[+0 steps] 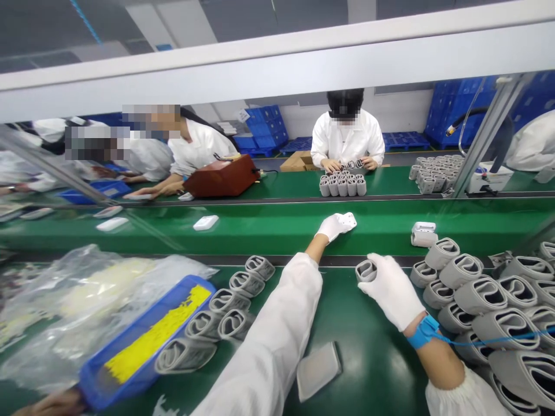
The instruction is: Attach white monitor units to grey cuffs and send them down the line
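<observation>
My left hand (335,227), in a white glove, reaches over the green conveyor belt (269,222) with its fingers closed on a small white plastic case (348,221). Near the belt's front edge, my gloved right hand (390,289) grips a rolled grey cuff (365,271) between thumb and fingers. A blue strap (424,331) circles my right wrist. To the right of that hand, many more rolled grey cuffs (481,293) stand in stacked rows. A frosted flat rectangular piece (319,371) lies on the green bench beside my left sleeve.
At left, a blue tray (147,341) holds yellow pieces; a bare hand (56,403) is at its corner. Clear plastic bags (95,306) and several rolled cuffs (234,297) lie nearby. White cases (206,222) sit on the belt. A co-worker (347,138) handles cuffs opposite.
</observation>
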`<state>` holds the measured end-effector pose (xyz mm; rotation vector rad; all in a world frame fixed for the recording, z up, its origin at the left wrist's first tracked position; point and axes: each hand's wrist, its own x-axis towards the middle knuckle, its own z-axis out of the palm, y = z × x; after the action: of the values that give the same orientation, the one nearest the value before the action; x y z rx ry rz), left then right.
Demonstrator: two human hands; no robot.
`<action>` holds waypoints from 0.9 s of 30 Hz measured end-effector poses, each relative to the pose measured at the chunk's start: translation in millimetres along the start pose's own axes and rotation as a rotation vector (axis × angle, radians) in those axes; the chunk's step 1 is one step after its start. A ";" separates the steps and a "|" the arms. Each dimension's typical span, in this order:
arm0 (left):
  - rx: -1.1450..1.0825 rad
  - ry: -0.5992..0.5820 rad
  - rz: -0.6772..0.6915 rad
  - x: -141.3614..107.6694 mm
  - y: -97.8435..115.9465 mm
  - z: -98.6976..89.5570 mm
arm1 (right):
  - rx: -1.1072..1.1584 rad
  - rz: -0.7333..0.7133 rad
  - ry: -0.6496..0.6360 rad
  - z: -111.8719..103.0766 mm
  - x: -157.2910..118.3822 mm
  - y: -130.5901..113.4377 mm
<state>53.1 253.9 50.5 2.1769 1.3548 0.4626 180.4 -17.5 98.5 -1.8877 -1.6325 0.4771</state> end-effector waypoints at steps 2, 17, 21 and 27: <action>-0.096 -0.002 -0.008 -4.7 0.0 2.8 | -0.013 -0.049 -0.022 3.3 -1.0 4.0; -1.545 0.049 -0.060 -124.1 -17.1 29.0 | -0.169 -0.037 -0.157 5.4 -4.3 -3.8; -1.798 0.049 -0.147 -158.6 -21.9 24.9 | -0.255 0.113 -0.124 24.9 -4.5 -20.7; -2.067 0.120 -0.328 -197.8 -16.7 12.5 | -0.183 0.157 -0.044 73.4 0.4 -21.9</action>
<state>-38.9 78.9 28.4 0.2117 0.4825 1.1029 118.4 -0.8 56.7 -2.1660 -1.6104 0.4486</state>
